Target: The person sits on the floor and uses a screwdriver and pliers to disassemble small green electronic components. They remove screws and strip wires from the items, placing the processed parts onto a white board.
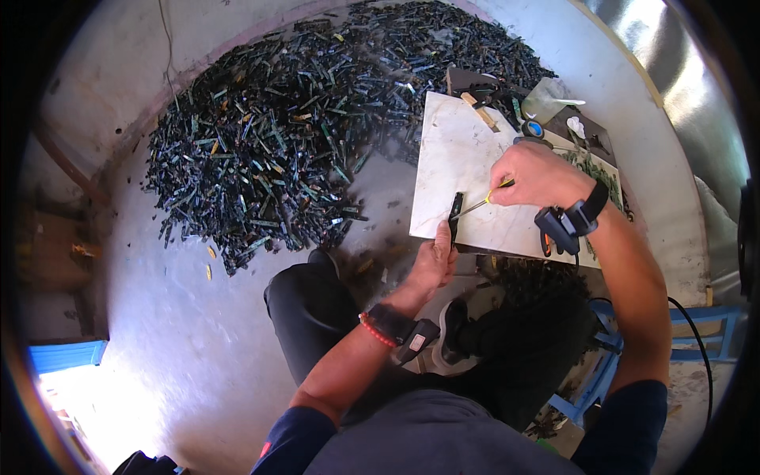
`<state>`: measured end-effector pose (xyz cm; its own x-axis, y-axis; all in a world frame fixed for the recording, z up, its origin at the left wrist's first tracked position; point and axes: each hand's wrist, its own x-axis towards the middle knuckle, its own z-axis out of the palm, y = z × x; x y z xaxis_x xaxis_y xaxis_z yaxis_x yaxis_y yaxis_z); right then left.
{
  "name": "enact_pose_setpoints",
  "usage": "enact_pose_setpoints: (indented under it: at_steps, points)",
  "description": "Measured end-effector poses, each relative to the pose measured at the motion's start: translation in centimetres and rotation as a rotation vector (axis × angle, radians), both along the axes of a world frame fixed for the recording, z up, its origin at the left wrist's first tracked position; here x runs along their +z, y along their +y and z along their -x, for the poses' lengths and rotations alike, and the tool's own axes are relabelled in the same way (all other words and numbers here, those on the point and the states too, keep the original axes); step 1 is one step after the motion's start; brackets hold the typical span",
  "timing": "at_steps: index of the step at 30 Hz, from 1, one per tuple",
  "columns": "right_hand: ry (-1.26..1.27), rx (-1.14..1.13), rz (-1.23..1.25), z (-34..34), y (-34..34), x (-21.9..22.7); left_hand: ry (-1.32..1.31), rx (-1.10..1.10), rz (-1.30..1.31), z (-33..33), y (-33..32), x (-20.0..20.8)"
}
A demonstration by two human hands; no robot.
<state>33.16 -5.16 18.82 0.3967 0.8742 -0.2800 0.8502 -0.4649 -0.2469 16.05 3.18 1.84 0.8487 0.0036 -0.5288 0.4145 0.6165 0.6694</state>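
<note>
At one white board (455, 162), left hand (434, 261) pinches one black strip (456, 207), right hand (537, 176) one yellow-handled tool (487, 198).

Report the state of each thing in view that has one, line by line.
Left hand: closed on the black strip
Right hand: closed around the yellow-handled tool
Black strip: held
Yellow-handled tool: tip at the black strip, contact unclear
White board: partly covered
Dark pieces: heaped on the floor
Red bead bracelet: worn
</note>
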Motion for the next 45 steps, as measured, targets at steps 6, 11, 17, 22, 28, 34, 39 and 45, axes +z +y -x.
enact_pose_setpoints:
  at_steps: [6, 11, 17, 22, 28, 34, 39, 45]
  points:
    - [-0.381, 0.016, -0.201, 8.5, -3.0, -2.7, 0.007, -0.028, 0.070, -0.1, 0.6, -1.2]
    - [-0.437, 0.048, -0.196, 10.1, -2.9, -3.2, -0.018, -0.029, 0.032, -0.1, 0.7, -1.2]
    - [-0.357, 0.145, -0.121, 5.8, 0.0, -0.9, 0.039, -0.038, 0.055, -0.3, 0.6, -0.8]
    - [-0.185, 0.148, -0.014, 2.7, 1.5, -0.2, 0.033, -0.046, 0.068, -0.1, 0.6, -0.6]
    - [-0.042, 0.106, 0.101, 1.0, 3.1, 0.2, 0.013, -0.023, 0.066, 0.1, 0.6, -1.0]
    - [-0.129, 0.140, 0.112, 1.9, 2.9, 0.7, -0.002, -0.028, 0.117, 0.0, 0.6, -0.4]
    - [-0.277, 0.174, -0.005, 5.0, 1.3, 0.9, -0.010, 0.016, 0.044, 0.1, 0.9, 0.8]
    - [-0.432, 0.128, -0.058, 8.6, -0.8, 0.1, -0.033, 0.065, -0.014, -0.1, 0.1, 0.7]
